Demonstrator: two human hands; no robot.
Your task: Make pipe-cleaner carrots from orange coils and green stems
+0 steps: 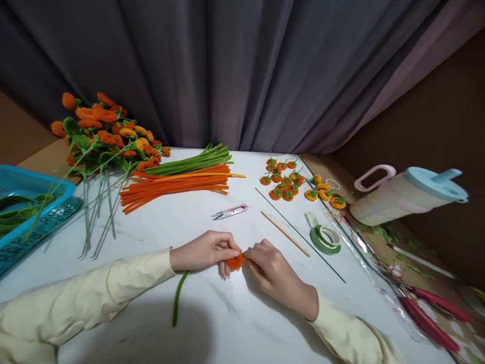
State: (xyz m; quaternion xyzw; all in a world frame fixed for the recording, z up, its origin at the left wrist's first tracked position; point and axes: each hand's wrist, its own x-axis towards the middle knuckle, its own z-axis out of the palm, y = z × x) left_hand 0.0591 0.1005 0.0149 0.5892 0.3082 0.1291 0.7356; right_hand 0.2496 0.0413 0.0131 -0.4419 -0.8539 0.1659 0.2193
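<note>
Orange and fuzzy: pinched a small rosette (235, 262) between the closed thumb and fingers of the left hand (204, 252), presumably to steady it against the right hand (271, 266). Brought those bunched right fingertips to its right edge; could not tell their exact grip. Had a curved green strip (178, 298) below the left palm, perhaps trailing from it. Had snips (230, 212) just beyond the left fingertips, likely for quick reach, with orange stems (174, 187) and green stems (189, 161) farther past, apparently sorted by colour. Had a wooden stick (286, 234), a dark rod (300, 235) and rolls of tape (319, 244) beyond the right knuckles, with orange heads (277, 178) farther ahead, probably out of the way. Met limits sideways: a blue basket (62, 216) well left of the left fingers, red-handled pliers (428, 322) and a tumbler (394, 197) well right of the right ones. Had more room nearer the body, over white tabletop (261, 326) below the fingertips.
</note>
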